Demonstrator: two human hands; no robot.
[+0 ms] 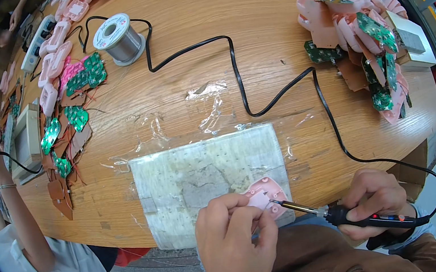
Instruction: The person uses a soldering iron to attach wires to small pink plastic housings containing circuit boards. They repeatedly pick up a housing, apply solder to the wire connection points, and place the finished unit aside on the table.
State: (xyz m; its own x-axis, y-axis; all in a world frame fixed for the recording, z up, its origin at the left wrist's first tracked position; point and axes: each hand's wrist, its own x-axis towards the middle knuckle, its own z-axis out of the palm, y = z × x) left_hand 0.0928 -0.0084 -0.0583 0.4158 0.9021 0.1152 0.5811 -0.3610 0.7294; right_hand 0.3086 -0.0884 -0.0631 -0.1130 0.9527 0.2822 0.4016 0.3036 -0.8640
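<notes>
Left hand (237, 243) clamps pink casing (274, 188) just ahead; right hand (376, 200) grips soldering iron (334, 215)

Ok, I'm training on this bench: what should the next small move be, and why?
I'd probably have the left hand steady the rounded pink plastic shell before the black pen-shaped soldering iron shifts: the right hand holds the iron with its metal tip at the shell, though contact is too small to tell.

A black soldering iron (330, 214) slants toward a pink shell (277, 189).
</notes>
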